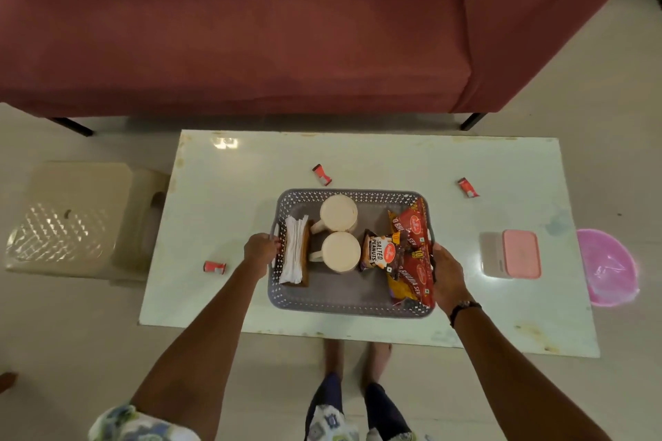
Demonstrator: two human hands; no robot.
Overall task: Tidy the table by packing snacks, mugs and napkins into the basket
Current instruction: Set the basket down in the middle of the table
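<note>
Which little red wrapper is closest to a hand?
The small red wrapper near the table's left edge, beside the left hand; the other two lie beyond the basket.

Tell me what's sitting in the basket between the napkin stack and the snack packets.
Two cream mugs, one behind the other, stand between the napkin stack and the snack packets inside the basket, as the head view shows.

Single head-worn view, looking steeply down from standing height over the near long edge of the table point(222, 225). Faces forward toward the sofa point(250, 39) beyond the far edge. Wide-angle, edges bowed. Moderately near: whole tabletop in frame, both forearms entering from below, feet under the near edge.
</note>
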